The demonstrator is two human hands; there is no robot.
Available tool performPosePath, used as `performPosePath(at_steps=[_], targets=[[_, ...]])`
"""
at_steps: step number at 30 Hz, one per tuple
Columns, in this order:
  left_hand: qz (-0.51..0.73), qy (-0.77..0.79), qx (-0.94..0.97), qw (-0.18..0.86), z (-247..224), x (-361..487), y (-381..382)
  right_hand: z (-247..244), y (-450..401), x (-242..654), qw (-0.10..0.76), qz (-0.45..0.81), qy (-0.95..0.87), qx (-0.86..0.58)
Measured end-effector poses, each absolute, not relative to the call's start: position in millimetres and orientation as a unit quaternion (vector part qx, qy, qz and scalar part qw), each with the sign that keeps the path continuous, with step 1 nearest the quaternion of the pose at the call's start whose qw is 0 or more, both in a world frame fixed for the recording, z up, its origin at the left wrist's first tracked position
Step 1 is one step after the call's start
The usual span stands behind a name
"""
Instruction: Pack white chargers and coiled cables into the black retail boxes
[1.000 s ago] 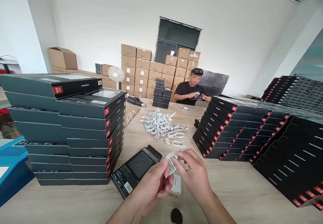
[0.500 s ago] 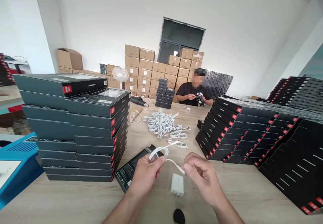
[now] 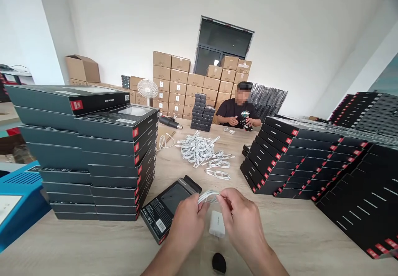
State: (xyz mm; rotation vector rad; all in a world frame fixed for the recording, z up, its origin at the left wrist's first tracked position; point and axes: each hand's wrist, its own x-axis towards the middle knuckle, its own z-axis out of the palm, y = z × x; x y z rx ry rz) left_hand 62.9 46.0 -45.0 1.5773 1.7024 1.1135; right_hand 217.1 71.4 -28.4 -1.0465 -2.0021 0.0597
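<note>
A coiled white cable (image 3: 209,196) is held between both hands above the table. My left hand (image 3: 190,218) pinches the coil's left side, its fingers closed. On the right side, my right hand (image 3: 241,213) grips the same coil between thumb and fingers. Just below the hands lies a white charger (image 3: 217,224), partly beside my right hand. A black box with its end flap open (image 3: 168,203) lies to the left, partly covered by my left hand. Near the front is a small black rounded object (image 3: 219,263).
Stacked dark boxes (image 3: 115,180) stand at left, more black boxes (image 3: 280,159) at right. Beyond the hands lies a pile of white cables (image 3: 199,149). A heat gun (image 3: 170,122) and small boxes (image 3: 202,116) are farther back. A person (image 3: 238,110) sits across the table.
My right hand has moved left and up from the cable's loose end to the coil. The hands are closer together. Across the table, the person's hands have moved apart.
</note>
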Motion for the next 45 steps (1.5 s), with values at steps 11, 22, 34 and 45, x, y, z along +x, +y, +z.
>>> performPosePath(at_steps=[11, 22, 34, 45], targets=[[0.464, 0.536, 0.613, 0.348, -37.6, 63.1, 35.3, -26.0, 82.1, 215.6, 0.463, 0.574, -0.571, -0.359], [0.465, 0.539, 0.572, 0.408, -44.5, 60.4, 43.2, -28.2, 82.0, 214.9, 0.469, 0.58, -0.559, -0.362], [0.585, 0.486, 0.468, 0.451, -40.3, 65.4, 44.3, -35.3, 85.2, 216.0, 0.597, 0.321, -0.597, -0.428], [0.503, 0.432, 0.502, 0.555, -36.3, 94.0, 33.6, -23.6, 81.2, 196.8, 0.566, 0.701, -0.325, -0.289]])
